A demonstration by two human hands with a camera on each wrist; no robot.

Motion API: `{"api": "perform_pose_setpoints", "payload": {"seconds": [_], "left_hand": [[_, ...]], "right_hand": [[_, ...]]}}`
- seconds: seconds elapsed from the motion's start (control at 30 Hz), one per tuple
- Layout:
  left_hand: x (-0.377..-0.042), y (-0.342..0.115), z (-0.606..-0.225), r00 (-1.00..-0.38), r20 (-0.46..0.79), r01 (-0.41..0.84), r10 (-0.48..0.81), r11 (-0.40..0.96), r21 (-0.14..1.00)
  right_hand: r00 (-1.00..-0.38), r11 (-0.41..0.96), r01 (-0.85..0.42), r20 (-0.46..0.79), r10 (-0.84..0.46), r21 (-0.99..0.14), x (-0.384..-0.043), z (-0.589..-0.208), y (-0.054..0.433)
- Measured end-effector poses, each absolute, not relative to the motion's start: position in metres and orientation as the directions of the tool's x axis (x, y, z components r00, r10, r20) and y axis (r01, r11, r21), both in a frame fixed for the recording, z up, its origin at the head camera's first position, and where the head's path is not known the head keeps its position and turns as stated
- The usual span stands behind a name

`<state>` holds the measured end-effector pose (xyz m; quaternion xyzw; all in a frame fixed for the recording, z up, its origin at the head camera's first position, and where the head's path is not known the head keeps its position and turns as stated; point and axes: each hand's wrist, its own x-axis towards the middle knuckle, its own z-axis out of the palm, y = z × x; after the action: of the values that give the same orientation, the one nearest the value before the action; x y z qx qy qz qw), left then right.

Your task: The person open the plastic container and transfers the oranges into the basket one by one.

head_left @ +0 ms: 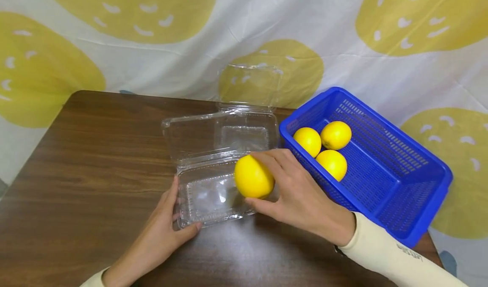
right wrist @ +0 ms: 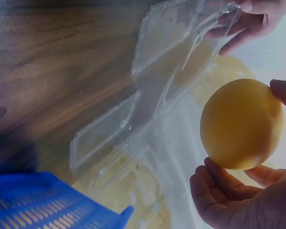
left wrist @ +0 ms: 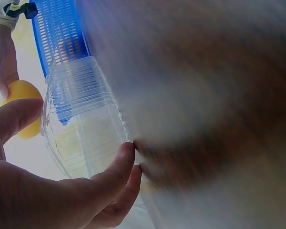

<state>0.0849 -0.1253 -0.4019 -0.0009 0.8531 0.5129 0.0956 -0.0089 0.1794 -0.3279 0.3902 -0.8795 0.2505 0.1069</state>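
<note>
My right hand (head_left: 293,189) holds a round yellow lemon (head_left: 253,177) between thumb and fingertips, above the right part of a clear plastic clamshell box (head_left: 209,194). The same lemon (right wrist: 242,125) fills much of the right wrist view. At the box's near left corner, my left hand (head_left: 164,219) grips its walls, thumb along the front and fingers on the left side. The box's lid (head_left: 198,139) stands open, tilted back. In the left wrist view, fingertips (left wrist: 126,151) press on the box wall (left wrist: 100,129).
A second clear clamshell (head_left: 248,136) with its lid (head_left: 249,86) raised stands behind the first. To the right, a blue plastic basket (head_left: 400,206) holds three more lemons (head_left: 335,134) at its left end. A patterned cloth (head_left: 183,67) hangs behind the wooden table (head_left: 95,164).
</note>
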Motion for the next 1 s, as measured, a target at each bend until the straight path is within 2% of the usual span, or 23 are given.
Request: {"api": "perform_pose_setpoints", "payload": {"seconds": [0.33, 0.63, 1.0], "left_hand": [[0.085, -0.126, -0.401, -0.983, -0.161, -0.102, 0.085, 0.475, 0.874], [0.085, -0.126, -0.401, -0.982, -0.167, -0.108, 0.085, 0.473, 0.875], [0.085, -0.126, -0.4, -0.981, -0.174, -0.114, 0.087, 0.469, 0.876]], "right_hand": [[-0.714, 0.59, -0.7, 0.386, -0.584, -0.402, -0.015, -0.308, 0.196], [-0.702, 0.59, -0.71, 0.449, -0.552, -0.385, -0.02, -0.299, 0.205], [-0.734, 0.626, -0.674, 0.453, -0.506, -0.392, -0.033, -0.287, 0.217]]}}
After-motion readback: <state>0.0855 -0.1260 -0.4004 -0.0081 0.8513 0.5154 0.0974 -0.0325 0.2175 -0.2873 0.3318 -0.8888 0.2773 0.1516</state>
